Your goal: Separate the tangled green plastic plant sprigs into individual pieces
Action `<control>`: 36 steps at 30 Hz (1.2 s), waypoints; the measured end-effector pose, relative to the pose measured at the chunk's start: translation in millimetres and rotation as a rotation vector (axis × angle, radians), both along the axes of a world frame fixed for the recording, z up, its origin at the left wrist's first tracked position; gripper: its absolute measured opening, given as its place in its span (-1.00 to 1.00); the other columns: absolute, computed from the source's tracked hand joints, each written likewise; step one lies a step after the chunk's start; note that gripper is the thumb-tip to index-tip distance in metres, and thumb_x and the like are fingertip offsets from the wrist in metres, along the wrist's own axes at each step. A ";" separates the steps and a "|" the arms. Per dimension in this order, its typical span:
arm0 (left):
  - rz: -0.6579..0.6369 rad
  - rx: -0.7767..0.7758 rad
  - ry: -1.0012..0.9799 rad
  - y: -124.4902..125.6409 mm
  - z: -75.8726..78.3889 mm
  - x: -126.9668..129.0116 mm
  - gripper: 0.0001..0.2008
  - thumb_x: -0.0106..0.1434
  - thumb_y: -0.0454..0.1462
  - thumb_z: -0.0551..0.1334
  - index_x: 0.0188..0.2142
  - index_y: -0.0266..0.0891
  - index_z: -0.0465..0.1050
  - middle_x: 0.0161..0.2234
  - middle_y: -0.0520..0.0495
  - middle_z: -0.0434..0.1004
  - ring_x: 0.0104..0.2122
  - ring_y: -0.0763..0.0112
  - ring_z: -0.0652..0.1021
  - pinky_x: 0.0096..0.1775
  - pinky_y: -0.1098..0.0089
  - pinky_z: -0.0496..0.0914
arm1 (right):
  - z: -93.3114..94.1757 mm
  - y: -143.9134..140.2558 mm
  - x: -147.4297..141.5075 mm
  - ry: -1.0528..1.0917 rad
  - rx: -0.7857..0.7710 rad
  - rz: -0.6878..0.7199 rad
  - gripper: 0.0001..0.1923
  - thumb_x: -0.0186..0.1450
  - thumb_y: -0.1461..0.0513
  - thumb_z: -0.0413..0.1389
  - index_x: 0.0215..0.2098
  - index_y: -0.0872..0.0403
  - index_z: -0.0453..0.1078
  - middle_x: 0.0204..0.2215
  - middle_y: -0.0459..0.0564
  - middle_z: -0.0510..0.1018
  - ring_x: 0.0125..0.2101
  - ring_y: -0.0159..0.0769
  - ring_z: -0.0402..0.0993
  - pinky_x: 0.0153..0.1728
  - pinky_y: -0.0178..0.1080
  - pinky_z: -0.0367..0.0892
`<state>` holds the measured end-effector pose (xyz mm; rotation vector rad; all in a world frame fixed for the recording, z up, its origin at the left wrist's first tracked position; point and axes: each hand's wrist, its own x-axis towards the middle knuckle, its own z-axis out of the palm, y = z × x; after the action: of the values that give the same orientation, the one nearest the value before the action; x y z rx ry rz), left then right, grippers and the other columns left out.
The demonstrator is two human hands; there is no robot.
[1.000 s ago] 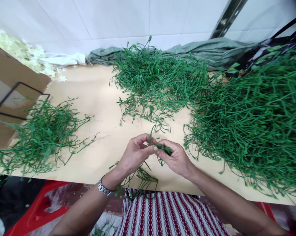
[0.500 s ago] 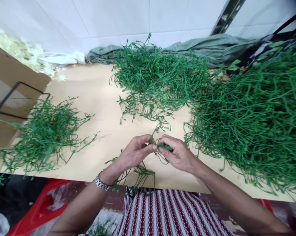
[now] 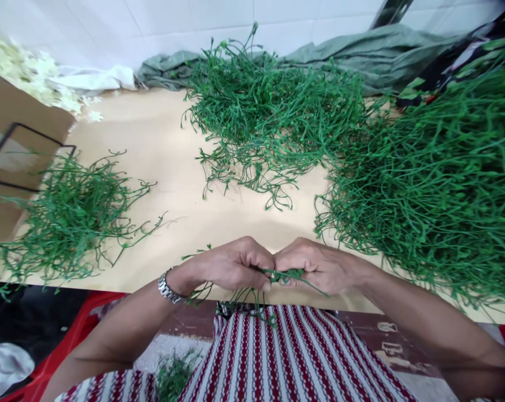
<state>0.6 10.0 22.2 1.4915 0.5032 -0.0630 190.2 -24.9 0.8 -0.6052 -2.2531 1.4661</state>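
My left hand (image 3: 229, 267) and my right hand (image 3: 319, 267) meet knuckle to knuckle at the near edge of the beige table (image 3: 168, 145). Both pinch the same green plastic stem sprig (image 3: 284, 274) between their fingertips. More thin green stems (image 3: 239, 296) hang below my left hand over my lap. A metal wristwatch (image 3: 167, 287) sits on my left wrist.
Three heaps of green plastic stems lie on the table: a small one at left (image 3: 63, 218), one at the back centre (image 3: 269, 123), a big one at right (image 3: 437, 178). A cardboard box (image 3: 9, 145) stands far left, white petals (image 3: 34, 78) behind it. A grey-green cloth (image 3: 361, 53) lies along the tiled wall.
Both hands have drawn back toward me to the table's near edge and turned knuckles-up, still holding the sprig. The view has tilted downward a little.
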 end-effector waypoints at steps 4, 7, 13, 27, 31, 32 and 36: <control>0.001 -0.139 -0.002 -0.6 -5.7 4.1 -0.75 0.02 -0.29 0.18 -0.72 -0.27 0.23 -0.66 0.06 0.11 -0.60 0.51 0.16 -0.53 0.44 0.11 | 2.6 5.7 4.3 -0.021 -0.052 0.083 -0.81 0.11 0.42 -0.13 -0.61 0.10 0.15 -0.67 -0.19 0.14 -0.64 -0.51 0.06 -0.59 -0.39 0.02; 0.052 -0.235 -0.010 -2.1 -11.1 5.5 -0.73 0.00 -0.27 0.21 -0.73 -0.26 0.20 -0.67 0.07 0.06 -0.61 0.52 0.12 -0.53 0.42 0.09 | -1.1 6.6 4.2 -0.054 -0.056 0.104 -0.80 0.16 0.38 -0.11 -0.60 0.10 0.16 -0.67 -0.19 0.12 -0.64 -0.51 0.04 -0.59 -0.39 0.02; 0.026 -0.361 -0.014 -2.5 -12.1 -1.5 -0.75 -0.04 -0.18 0.27 -0.72 -0.26 0.35 -0.68 -0.01 0.23 -0.62 0.46 0.23 -0.51 0.38 0.20 | -3.4 8.3 14.4 0.027 -0.132 0.177 -0.71 0.27 0.18 -0.09 -0.57 0.10 0.24 -0.68 -0.16 0.22 -0.65 -0.50 0.10 -0.59 -0.39 0.06; 0.744 -0.261 -0.183 0.7 -28.9 1.2 -0.71 -0.06 -0.15 0.35 -0.60 -0.34 0.35 -0.73 0.12 0.20 -0.75 0.68 0.16 -0.71 0.54 -0.02 | -18.5 -5.0 -16.3 0.115 -0.084 -0.744 -0.79 0.29 0.13 -0.02 -0.23 0.10 0.32 -0.35 -0.02 0.45 -0.39 -0.39 0.37 -0.36 -0.34 0.28; 0.909 -0.259 -0.188 -4.2 -31.1 7.8 -0.73 -0.03 -0.17 0.33 -0.59 -0.35 0.36 -0.76 0.15 0.23 -0.79 0.70 0.16 -0.75 0.58 -0.02 | -27.3 -8.5 -30.0 0.096 -0.185 -0.725 -0.57 0.17 0.11 0.13 -0.02 0.05 0.26 -0.21 -0.02 0.46 -0.28 -0.34 0.40 -0.26 -0.29 0.32; 0.934 -0.254 -0.190 -4.9 -31.5 9.2 -0.73 -0.02 -0.18 0.33 -0.59 -0.35 0.35 -0.76 0.14 0.25 -0.80 0.70 0.17 -0.75 0.58 -0.02 | -30.1 -9.3 -32.0 0.111 -0.208 -0.736 -0.55 0.15 0.12 0.15 -0.01 0.04 0.26 -0.20 -0.03 0.46 -0.27 -0.34 0.39 -0.25 -0.29 0.32; 1.004 -0.227 -0.199 -6.4 -31.7 13.5 -0.74 0.01 -0.21 0.31 -0.61 -0.35 0.34 -0.74 0.11 0.31 -0.81 0.71 0.19 -0.76 0.59 -0.01 | -37.6 -10.6 -36.9 0.167 -0.280 -0.822 -0.68 0.15 0.16 0.13 -0.13 0.07 0.34 -0.33 -0.06 0.44 -0.37 -0.40 0.36 -0.40 -0.36 0.29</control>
<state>14.1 3.6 -9.5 0.8818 0.9897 0.7802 153.3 -35.5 -36.8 -1.2492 -1.3889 1.3106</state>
